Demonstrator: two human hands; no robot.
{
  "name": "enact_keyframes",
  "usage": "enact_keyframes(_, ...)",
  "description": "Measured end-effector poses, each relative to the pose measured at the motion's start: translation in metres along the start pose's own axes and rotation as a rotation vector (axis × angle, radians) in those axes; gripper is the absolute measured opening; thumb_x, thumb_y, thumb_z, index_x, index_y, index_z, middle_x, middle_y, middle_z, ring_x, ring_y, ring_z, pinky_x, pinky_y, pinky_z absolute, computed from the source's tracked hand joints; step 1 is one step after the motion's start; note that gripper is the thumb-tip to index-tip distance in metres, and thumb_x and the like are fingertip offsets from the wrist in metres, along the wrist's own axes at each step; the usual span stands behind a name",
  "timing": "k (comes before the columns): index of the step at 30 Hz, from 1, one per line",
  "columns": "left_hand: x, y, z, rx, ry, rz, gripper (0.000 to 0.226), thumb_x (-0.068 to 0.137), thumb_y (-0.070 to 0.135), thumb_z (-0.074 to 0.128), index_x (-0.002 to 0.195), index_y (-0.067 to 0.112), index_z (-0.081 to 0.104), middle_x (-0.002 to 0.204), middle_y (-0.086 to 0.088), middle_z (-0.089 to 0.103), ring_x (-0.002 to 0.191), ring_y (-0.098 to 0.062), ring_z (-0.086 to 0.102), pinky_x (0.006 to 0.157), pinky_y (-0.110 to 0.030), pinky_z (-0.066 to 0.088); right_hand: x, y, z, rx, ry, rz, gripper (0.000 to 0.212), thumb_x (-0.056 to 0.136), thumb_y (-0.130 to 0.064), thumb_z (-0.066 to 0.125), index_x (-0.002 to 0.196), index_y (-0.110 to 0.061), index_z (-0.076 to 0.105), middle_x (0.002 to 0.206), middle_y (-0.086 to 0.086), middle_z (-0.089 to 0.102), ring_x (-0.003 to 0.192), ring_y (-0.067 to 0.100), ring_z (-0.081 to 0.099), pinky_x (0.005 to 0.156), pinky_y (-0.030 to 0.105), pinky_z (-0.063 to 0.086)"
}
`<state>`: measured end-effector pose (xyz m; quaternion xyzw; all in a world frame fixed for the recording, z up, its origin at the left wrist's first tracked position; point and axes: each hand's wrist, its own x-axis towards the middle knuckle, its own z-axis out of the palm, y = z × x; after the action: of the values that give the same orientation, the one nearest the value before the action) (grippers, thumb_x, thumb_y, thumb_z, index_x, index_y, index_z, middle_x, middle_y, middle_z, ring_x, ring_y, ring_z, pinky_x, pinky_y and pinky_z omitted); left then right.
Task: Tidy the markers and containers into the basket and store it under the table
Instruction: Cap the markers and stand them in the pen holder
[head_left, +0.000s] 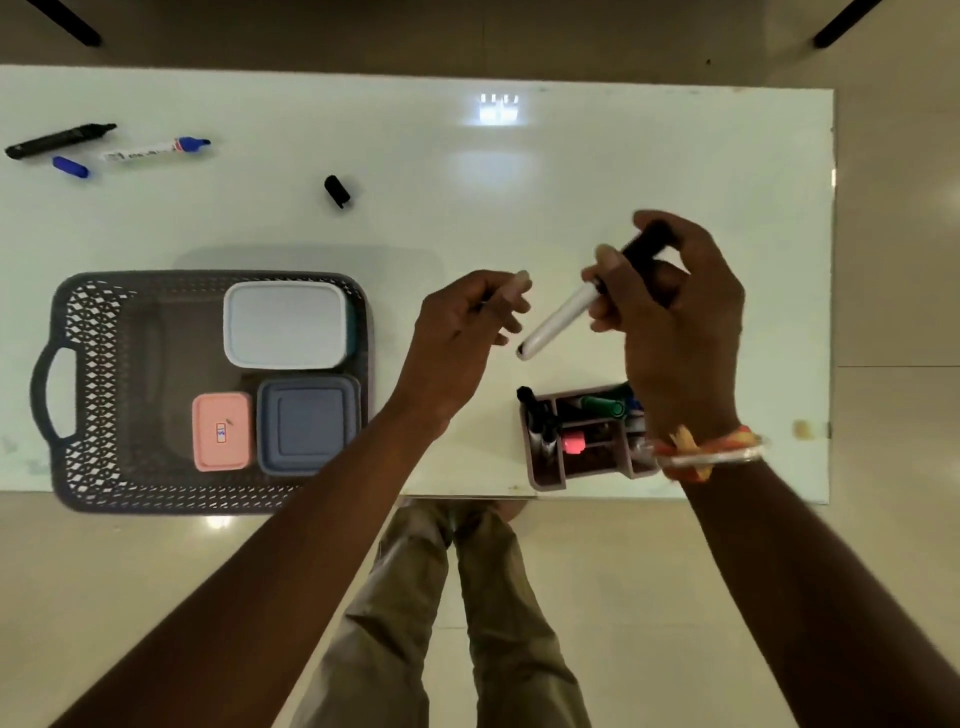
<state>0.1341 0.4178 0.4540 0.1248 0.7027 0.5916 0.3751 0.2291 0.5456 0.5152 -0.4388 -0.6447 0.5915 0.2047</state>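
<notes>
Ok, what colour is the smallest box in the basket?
The box is pink, with a small label on its lid; head view.

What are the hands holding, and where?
Right hand grips a marker by its black cap end. Left hand seems to hold nothing.

Basket (93, 364) sits left on the bench (571, 156), holding three containers (284, 325); organiser (545, 475) right; markers (60, 140) far left behind.

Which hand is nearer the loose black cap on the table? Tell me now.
Left. The left hand is right of the black cap and closer to the person; the right hand, gripping a marker, is farther right still.
</notes>
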Motion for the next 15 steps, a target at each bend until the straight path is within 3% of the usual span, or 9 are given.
enact_keyframes(5, -0.037, -0.036, -0.006, 0.26, -0.141, -0.024, 0.023, 0.09, 0.028, 0.071, 0.112, 0.02, 0.068, 0.101, 0.008, 0.07, 0.089, -0.008, 0.066, 0.076, -0.028, 0.055, -0.074, 0.023, -0.033, -0.251, 0.139, -0.118, 0.033, 0.092, -0.018, 0.068, 0.123, -0.016, 0.055, 0.098, -0.009, 0.071, 0.081, 0.0, 0.07, 0.064, 0.009, 0.051)
enact_keyframes(8, -0.052, -0.049, -0.004, 0.319, -0.23, -0.01, 0.046, 0.082, 0.027, 0.079, 0.124, 0.025, 0.061, 0.116, 0.009, 0.063, 0.1, -0.009, 0.063, 0.079, -0.022, 0.055, -0.106, 0.056, -0.035, -0.368, 0.062, -0.173, 0.037, 0.089, -0.012, 0.07, 0.122, -0.019, 0.055, 0.106, -0.022, 0.062, 0.094, -0.011, 0.064, 0.072, 0.008, 0.052)
enact_keyframes(11, -0.053, -0.057, 0.001, 0.356, -0.228, -0.017, 0.054, 0.081, 0.016, 0.079, 0.13, 0.025, 0.059, 0.119, 0.008, 0.063, 0.099, -0.007, 0.063, 0.085, -0.026, 0.056, -0.123, 0.09, -0.031, -0.429, -0.062, -0.192, 0.042, 0.085, -0.008, 0.071, 0.121, -0.023, 0.053, 0.106, -0.017, 0.063, 0.1, -0.019, 0.058, 0.08, 0.005, 0.049)
enact_keyframes(13, -0.049, -0.057, 0.003, 0.397, -0.208, 0.001, 0.051, 0.084, 0.01, 0.076, 0.13, 0.024, 0.06, 0.117, 0.009, 0.067, 0.096, -0.004, 0.065, 0.088, -0.027, 0.055, -0.127, 0.106, -0.027, -0.455, -0.119, -0.192, 0.038, 0.086, -0.011, 0.071, 0.12, -0.021, 0.057, 0.105, -0.005, 0.07, 0.097, -0.007, 0.063, 0.08, 0.015, 0.055)
enact_keyframes(15, -0.047, -0.054, 0.005, 0.433, -0.232, 0.048, 0.057, 0.085, 0.006, 0.074, 0.135, 0.026, 0.056, 0.117, 0.009, 0.069, 0.097, -0.002, 0.066, 0.085, -0.015, 0.053, -0.127, 0.119, -0.025, -0.49, -0.153, -0.227, 0.031, 0.088, -0.015, 0.069, 0.118, -0.013, 0.063, 0.108, 0.006, 0.072, 0.095, 0.013, 0.068, 0.077, 0.03, 0.06)
